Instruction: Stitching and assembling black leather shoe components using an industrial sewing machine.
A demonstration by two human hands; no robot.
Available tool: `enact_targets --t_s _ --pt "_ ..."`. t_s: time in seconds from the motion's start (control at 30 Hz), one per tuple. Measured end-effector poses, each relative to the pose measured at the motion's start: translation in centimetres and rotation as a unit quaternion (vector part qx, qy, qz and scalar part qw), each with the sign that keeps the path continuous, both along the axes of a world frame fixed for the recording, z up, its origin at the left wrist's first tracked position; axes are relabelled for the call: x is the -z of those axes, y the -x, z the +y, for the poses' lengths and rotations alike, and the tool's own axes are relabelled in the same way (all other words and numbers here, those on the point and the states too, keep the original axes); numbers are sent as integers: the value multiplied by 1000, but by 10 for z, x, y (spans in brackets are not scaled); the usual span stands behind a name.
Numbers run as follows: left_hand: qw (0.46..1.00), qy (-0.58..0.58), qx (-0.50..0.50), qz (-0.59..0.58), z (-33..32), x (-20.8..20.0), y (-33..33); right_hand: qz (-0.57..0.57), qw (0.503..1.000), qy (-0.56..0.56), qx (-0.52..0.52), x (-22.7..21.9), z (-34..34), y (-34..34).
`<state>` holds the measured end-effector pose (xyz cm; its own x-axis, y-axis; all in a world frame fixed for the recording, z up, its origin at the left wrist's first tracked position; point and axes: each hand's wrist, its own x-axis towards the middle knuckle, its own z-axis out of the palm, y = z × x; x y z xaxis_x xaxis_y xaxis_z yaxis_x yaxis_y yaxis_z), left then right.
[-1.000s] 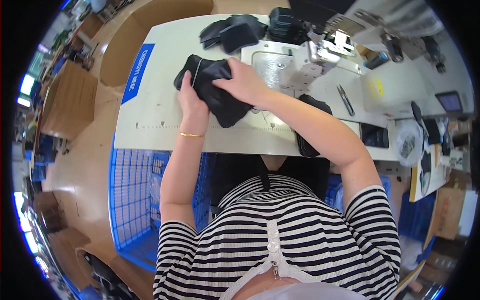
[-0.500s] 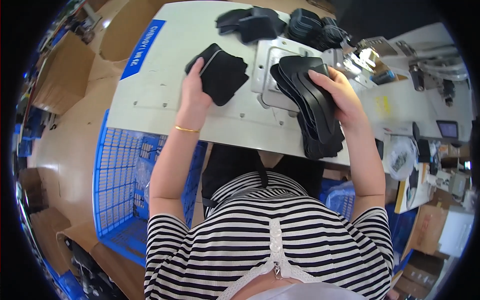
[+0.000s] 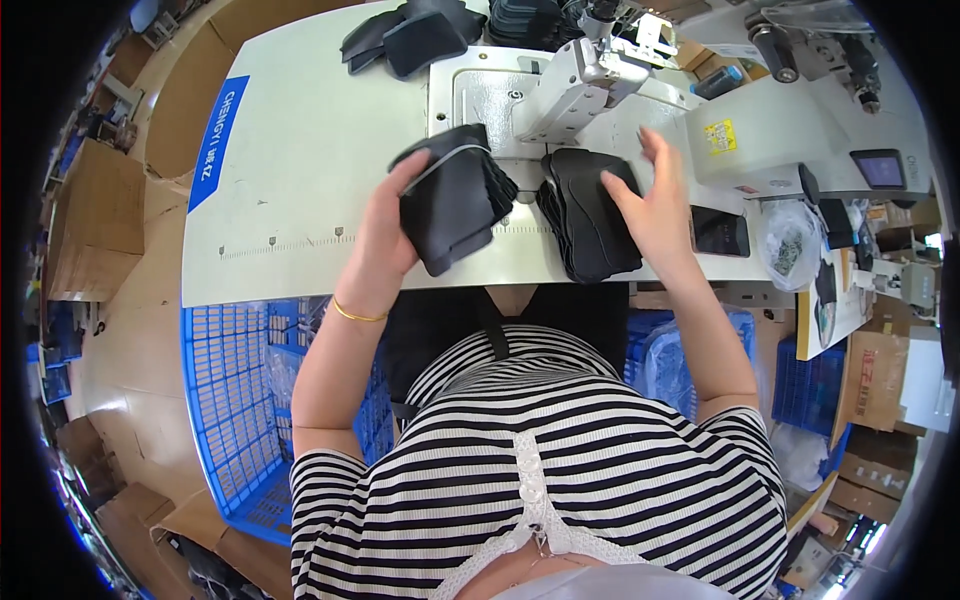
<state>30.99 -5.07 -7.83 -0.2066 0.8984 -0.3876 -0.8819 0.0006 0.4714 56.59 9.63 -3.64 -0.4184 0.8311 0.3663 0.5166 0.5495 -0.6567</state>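
The bundle (image 3: 440,205) and stack (image 3: 592,215) are showing black, the shirt (image 3: 440,470) is displaying stripes (black-and-white), and the basket (image 3: 222,390) is showing blue.

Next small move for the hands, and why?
Perhaps bring the right hand to the black bundle and ease off its pale band: the left hand holds that bundle, while the right is open, thumb over the black stack.

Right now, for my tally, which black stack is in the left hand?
The pale-banded stack, gripped by the left hand; the one at the right hand lies on the table, others farther back.
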Motion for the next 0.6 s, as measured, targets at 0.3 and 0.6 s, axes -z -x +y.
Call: enact_targets --t_s 0.3,0.6 --pt "982 -83 56 162 -7 -25 -50 80 949 46 -301 -36 -39 31" --pt "959 -31 85 268 -8 -43 -48 147 845 360 -368 -46 -27 5"
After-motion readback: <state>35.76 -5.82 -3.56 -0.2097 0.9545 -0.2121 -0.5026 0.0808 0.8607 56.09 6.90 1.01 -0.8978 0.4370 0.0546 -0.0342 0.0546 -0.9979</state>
